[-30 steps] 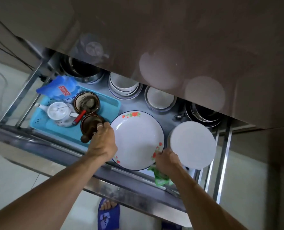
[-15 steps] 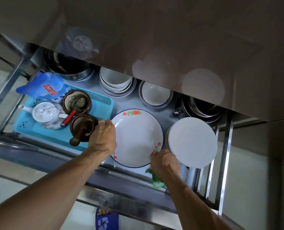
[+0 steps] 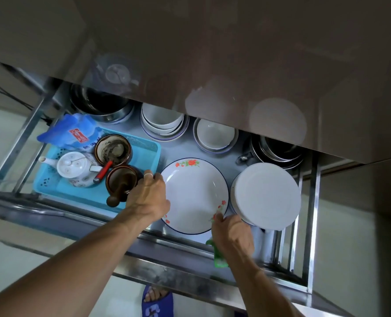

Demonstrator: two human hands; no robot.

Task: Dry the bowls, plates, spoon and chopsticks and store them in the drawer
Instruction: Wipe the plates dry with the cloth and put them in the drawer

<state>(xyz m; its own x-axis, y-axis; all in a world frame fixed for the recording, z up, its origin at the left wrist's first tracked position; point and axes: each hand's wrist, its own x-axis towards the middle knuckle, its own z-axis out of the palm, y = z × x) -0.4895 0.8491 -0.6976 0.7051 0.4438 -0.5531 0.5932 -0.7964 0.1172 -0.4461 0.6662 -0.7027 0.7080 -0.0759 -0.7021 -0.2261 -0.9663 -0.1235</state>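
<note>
Flowered plate (image 3: 193, 195) in open drawer (image 3: 167, 268), left hand (image 3: 147, 197) gripping its rim, right hand (image 3: 232, 234) clutching green cloth (image 3: 218, 257)

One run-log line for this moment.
stage: storing | left hand: grips floral plate rim | right hand: plate rim, green cloth | drawer: open

The counter (image 3: 212, 53) above hides the back of my drawer (image 3: 167, 273), so the pot (image 3: 98, 106) at rear left, the bowl stacks (image 3: 162, 122) and the pans (image 3: 279, 149) at right show only in part. My right hand (image 3: 232, 236) covers most of the green cloth (image 3: 218, 259); can't tell how fingers hold it. My left hand (image 3: 147, 197) covers the plate (image 3: 194, 193) rim. Slipper (image 3: 156, 304) is cut by bottom edge. Bag (image 3: 68, 131) text too small to read.
</note>
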